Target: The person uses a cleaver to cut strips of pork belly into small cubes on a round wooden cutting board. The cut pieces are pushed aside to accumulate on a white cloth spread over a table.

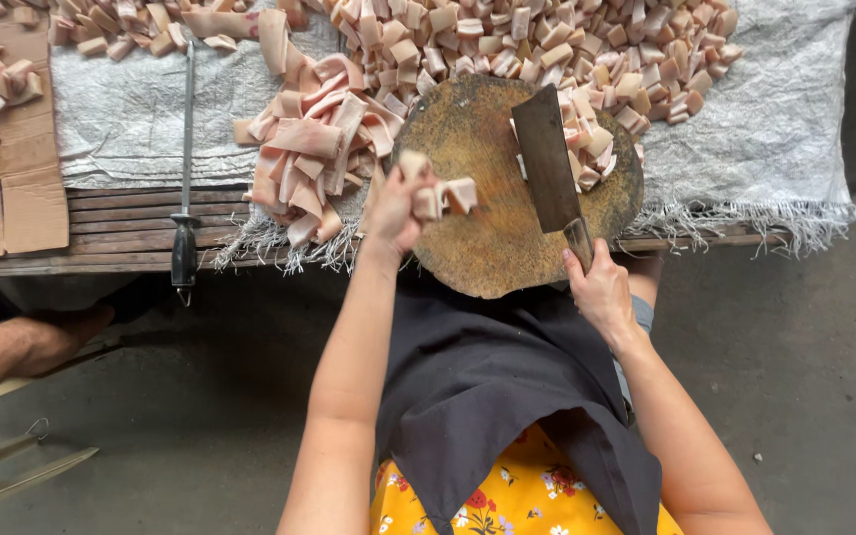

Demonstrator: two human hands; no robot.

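Item: pork strip [445,196], pale pink w/ a white fat edge, folded, is held above the round wooden chopping block [487,238] near its left half. It is pinched in the left hand [395,210], fingers closed round it, ends of the strip sticking out to the right of the knuckles. Cleaver [547,159]: broad dark blade, laid flat-ish on the block's right half, tip pointing away from the person; its handle is gripped by the right hand [601,292], fist closed, at the block's near-right edge. Blade and strip are apart, bare wood between them. Cut pieces [587,139] are heaped on the block just right of the blade, touching it. Uncut strips pile [314,149] is stacked left of the block, against its rim, close beside the left hand. Large spread of cubed pieces [547,40] is laid on the white woven sacking [785,129] behind the block. Sharpening steel [186,159], black handle, is laid on the wooden bench [121,233] well left. Cardboard sheet [22,188] w/ more pieces at far left. Dark apron [487,386] is worn over a yellow floral garment [517,490]. Another person's forearm [12,352] is seen at lower left, apart from the work.
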